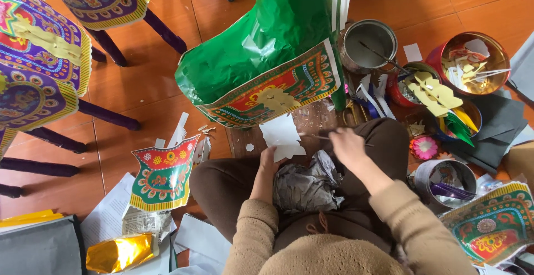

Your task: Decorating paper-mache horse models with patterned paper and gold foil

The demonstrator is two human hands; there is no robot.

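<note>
the person sat cross-legged on the floor (144, 91), looking down at their lap. the left hand (268, 161) pinched the lower edge of a white paper cutout (282, 136), its grip closed on the sheet and holding it flat on a small board (311, 120) in front of the knees. the right hand (347, 144) had its grip closed round a thin stick (314, 136), the tip reaching across onto the cutout. it looked like paste being brushed on, though the tip was blurred. a crumpled grey sheet (307, 185) lay in the lap just below both hands.

beyond the board stood a green foil horse (261, 47) with a patterned saddle panel (278, 88). a grey tin (367, 45) with a stirrer sat near the right, beside bowls of yellow cutouts (439, 94).

to do this well, i judged the left hand should keep the paper pinned at its edge, clear of the wet part, while the stick made light strokes outward toward the edges, so the thin sheet neither tore nor wrinkled.
</note>
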